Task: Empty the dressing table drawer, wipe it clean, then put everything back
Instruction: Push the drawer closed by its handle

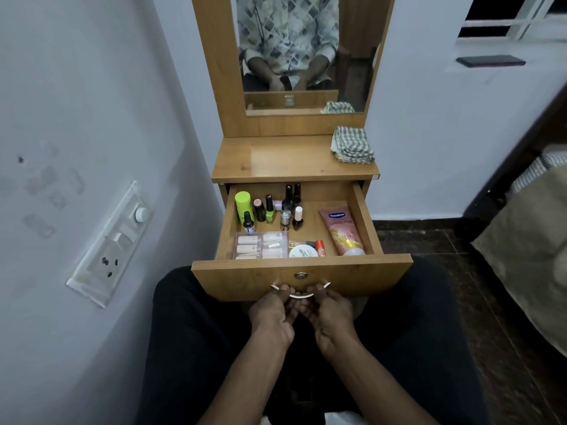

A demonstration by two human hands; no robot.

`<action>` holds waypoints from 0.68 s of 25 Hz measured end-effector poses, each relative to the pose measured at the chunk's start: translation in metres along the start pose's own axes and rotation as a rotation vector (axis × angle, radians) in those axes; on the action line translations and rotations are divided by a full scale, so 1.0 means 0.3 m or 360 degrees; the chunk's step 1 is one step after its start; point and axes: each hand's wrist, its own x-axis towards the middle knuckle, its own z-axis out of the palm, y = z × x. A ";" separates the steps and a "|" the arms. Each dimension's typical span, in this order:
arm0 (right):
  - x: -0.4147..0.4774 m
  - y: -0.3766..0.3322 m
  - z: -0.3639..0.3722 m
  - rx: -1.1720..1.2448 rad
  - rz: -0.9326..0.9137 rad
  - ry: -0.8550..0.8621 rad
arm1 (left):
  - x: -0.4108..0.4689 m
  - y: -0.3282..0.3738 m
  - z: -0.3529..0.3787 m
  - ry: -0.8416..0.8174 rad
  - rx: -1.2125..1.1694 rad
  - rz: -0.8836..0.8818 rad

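The wooden drawer (245, 279) of the dressing table stands pulled out over my lap. Both hands grip its curved metal handle (299, 296) from below: my left hand (273, 314) on the left half, my right hand (328, 314) on the right half. Inside the drawer are a lime-green bottle (244, 205), several nail polish bottles (288, 210), a pink Vaseline tube (342, 230), a clear box of pink items (260, 245), a white round jar (303, 252) and a small orange tube (320, 247). A folded grey-and-white striped cloth (352, 144) lies on the tabletop's right rear corner.
The tabletop (276, 157) carries only the cloth, below a mirror (303, 53). A white wall with a switch panel (113, 243) is close on the left. A bed edge (527, 240) is at the right, with dark floor between.
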 end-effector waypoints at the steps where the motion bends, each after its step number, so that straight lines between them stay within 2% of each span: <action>1: 0.030 -0.006 0.021 -0.0011 0.0007 -0.0007 | 0.020 0.020 0.023 0.0008 0.0008 0.0009; 9: 0.291 -0.166 0.226 -0.0139 -0.0022 -0.0074 | 0.156 0.225 0.268 -0.0026 0.0040 0.0097; 17: 0.448 -0.266 0.345 -0.0173 -0.0031 -0.0126 | 0.263 0.341 0.407 -0.0061 0.0145 0.0126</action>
